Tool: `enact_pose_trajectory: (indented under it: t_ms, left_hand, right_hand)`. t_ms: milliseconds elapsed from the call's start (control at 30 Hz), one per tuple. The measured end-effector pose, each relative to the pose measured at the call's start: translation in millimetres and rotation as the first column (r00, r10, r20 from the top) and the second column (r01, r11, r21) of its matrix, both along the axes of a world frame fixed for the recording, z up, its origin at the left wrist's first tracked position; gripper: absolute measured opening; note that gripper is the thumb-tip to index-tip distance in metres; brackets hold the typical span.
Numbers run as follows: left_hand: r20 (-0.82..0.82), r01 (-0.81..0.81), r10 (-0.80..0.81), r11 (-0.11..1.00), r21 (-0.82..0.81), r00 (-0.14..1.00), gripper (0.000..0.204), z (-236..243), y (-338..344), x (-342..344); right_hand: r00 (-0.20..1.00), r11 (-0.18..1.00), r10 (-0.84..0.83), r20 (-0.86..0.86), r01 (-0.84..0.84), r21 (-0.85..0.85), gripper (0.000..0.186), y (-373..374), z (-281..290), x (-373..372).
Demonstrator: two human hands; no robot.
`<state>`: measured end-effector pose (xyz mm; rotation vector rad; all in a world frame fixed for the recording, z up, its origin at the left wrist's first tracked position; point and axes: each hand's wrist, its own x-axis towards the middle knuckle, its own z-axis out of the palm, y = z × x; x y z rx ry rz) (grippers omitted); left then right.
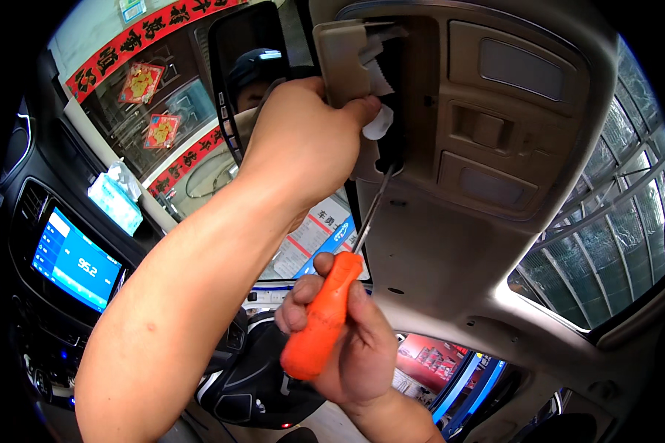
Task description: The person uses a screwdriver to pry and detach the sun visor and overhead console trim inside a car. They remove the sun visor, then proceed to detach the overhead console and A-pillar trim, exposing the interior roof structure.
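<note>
My right hand [369,340] is closed around the orange handle of a screwdriver [319,325]. Its metal shaft points upward, and the tip reaches a dark gap at the edge of the car's overhead console. Higher up, my left hand [310,133] grips a beige plastic cover [341,63], with the thumb at its lower edge; the other fingers are hidden behind the hand. Beside that thumb hangs a white piece [378,122] that looks like paper or tape. The cover tilts away from a dark opening [410,96] in the console.
Right of the opening sits the overhead console panel [488,118] with two lamp lenses. A rear-view mirror [247,66] is close to my left wrist. A lit dashboard screen [77,260] and a tissue pack [117,199] lie to the left. The sunroof [606,221] shows at right.
</note>
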<state>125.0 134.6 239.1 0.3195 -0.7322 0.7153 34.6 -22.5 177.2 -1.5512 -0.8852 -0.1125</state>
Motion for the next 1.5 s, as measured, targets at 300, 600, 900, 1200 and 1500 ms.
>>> enact_pose_trajectory:
  t_ms: [300, 600, 900, 1200, 1500]
  left_hand:
    - [0.008, 0.006, -0.006, 1.0, 0.014, 1.0, 0.03, 2, -5, -1]
    - [0.02, 0.008, -0.008, 1.0, 0.009, 1.0, 0.03, 1, 0, -1]
    - [0.012, 0.01, -0.011, 1.0, 0.018, 1.0, 0.03, 3, 0, 0]
    - [-0.003, 0.036, -0.036, 0.995, 0.095, 0.999, 0.034, 1, 4, -3]
    - [-0.024, 0.022, -0.02, 0.997, 0.08, 1.0, 0.034, 2, 3, -3]
  right_hand:
    - [0.99, 0.967, -0.139, 0.011, 0.133, 0.218, 0.043, 30, -20, 12]
    - [0.997, 0.955, -0.07, -0.014, 0.071, 0.289, 0.039, 34, -19, 2]
    - [0.994, 0.951, -0.095, -0.058, 0.108, 0.291, 0.045, 16, -7, -12]
    - [0.978, 0.957, -0.206, -0.015, 0.205, 0.208, 0.046, 27, -11, -8]
    - [0.985, 0.941, -0.168, -0.048, 0.175, 0.289, 0.047, 44, -15, -8]
